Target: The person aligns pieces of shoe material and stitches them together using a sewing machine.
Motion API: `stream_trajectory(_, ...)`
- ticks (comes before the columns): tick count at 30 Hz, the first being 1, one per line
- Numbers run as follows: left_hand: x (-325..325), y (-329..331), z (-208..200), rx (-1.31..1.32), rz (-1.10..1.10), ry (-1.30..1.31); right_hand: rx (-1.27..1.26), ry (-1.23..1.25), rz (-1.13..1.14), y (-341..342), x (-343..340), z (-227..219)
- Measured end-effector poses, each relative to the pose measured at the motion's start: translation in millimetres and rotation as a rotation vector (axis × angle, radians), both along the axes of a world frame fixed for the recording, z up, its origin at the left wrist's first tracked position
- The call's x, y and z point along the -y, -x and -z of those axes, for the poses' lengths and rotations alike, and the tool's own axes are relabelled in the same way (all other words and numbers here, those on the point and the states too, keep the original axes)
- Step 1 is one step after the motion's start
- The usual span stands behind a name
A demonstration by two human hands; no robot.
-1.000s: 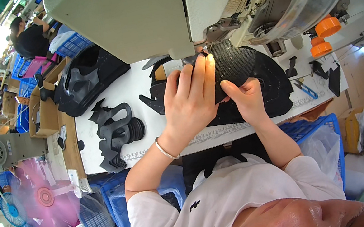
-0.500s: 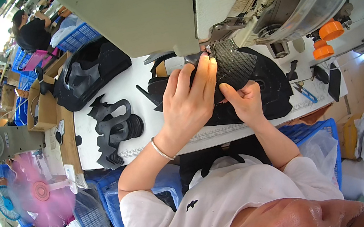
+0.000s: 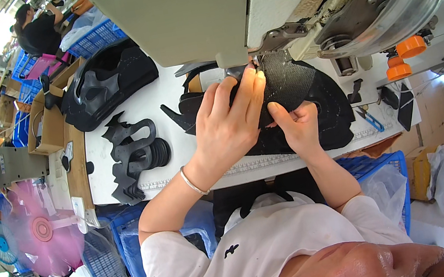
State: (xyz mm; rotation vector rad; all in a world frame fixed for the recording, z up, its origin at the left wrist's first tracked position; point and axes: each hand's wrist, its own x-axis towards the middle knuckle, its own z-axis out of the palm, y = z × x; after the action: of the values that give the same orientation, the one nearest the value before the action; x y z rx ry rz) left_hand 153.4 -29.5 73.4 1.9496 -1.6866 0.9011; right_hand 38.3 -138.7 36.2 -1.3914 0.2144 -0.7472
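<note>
Mesh point(image 3: 291, 77) is lying just beyond our right grip point(image 3: 301, 125) and beside the fingertips of our left grip point(image 3: 229, 119), over black material point(image 3: 335, 119) that is spreading out to the right grip's right. We are pinching the near edge between the right grip's thumb and curled fingers; the left grip's straight fingers are resting on the dark work, but its thumb is hiding, so we are unable to tell whether it is clasping anything. We are judging the mesh light, pliable and prone to puckering, and we are favouring its near edge for a hold, with flat fingertips steadying it.

Counting, we are seeing one mesh panel, one sewing machine point(image 3: 173, 23) overhanging beyond the left grip, two orange knobs point(image 3: 411, 46) to the right grip's far right, and, on the one white counter point(image 3: 180, 139), one blue-handled snipper point(image 3: 373, 121) rightward of that grip. Left of the left grip, one black bundle point(image 3: 132, 74) is sitting beyond one pile of curved cut-outs point(image 3: 145, 154), whose overlapping pieces are defying our count.
</note>
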Motion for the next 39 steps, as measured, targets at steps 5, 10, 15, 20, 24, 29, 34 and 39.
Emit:
stream_trajectory(5,3,0,0,-0.002,-0.002,0.014,-0.013,0.011,0.001,-1,5,-1)
stream_trajectory(10,4,0,-2,0.002,-0.022,-0.006,-0.029,0.115,-0.057,3,15,5)
stream_trajectory(15,4,-2,4,-0.086,-0.025,0.021,-0.017,-0.069,0.008,-4,4,-5)
stream_trajectory(20,-10,-3,-5,-0.215,0.002,-0.111,-0.045,-0.199,0.014,-13,0,11)
stream_trajectory(24,-15,-14,-2,-0.275,0.079,-0.043,-0.053,-0.147,0.045,-18,1,16)
stream_trajectory(29,-16,-20,0,-0.277,0.175,0.004,-0.065,-0.148,0.01,-15,2,15)
stream_trajectory(34,-17,-22,-6,-0.195,0.169,-0.058,0.001,-0.195,-0.007,-17,-3,6)
stream_trajectory(39,-16,-25,-7,-0.073,0.157,-0.056,0.008,-0.231,-0.025,-17,-5,5)
